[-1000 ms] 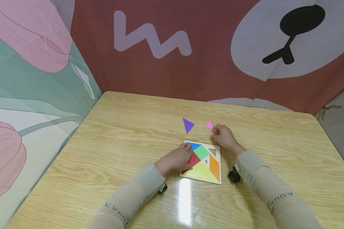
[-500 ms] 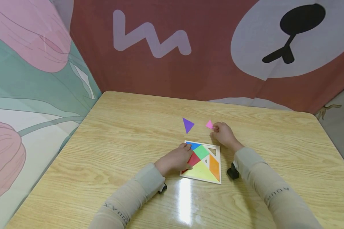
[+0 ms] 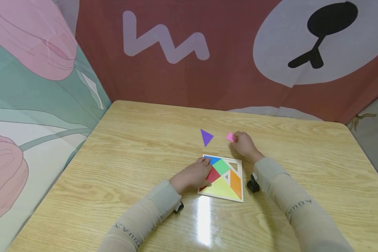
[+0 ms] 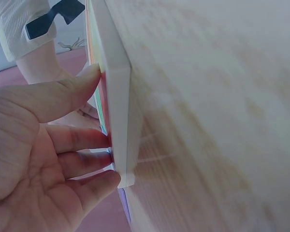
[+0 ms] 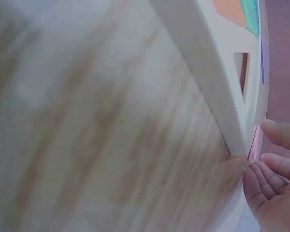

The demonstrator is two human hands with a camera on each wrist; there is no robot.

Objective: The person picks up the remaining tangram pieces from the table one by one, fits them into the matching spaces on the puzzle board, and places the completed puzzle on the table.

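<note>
A square tangram board [image 3: 242,178] lies on the table, with blue, green, red, yellow and orange pieces set in it. Two triangular recesses, one larger and one small, show bare at its right side. My left hand [image 3: 193,174] rests on the board's left part; in the left wrist view its thumb and extended fingertips touch the top face by the edge. Beyond the board, my right hand [image 3: 246,144] pinches the right corner of a small pink triangle [image 3: 229,136] at table level. The fingertips partly cover that triangle. To its left lies a larger purple triangle [image 3: 206,137].
The wood-grain table [image 3: 138,150] runs back to a red printed cloth [image 3: 176,84]. A flower-printed cloth [image 3: 34,91] hangs at the left. Black wrist cameras hang under both cuffs, the right one [image 3: 253,184] close beside the board.
My right hand has shifted slightly left and away from me, its fingers closing over the pink triangle's corner. My left hand and the board have stayed put.
</note>
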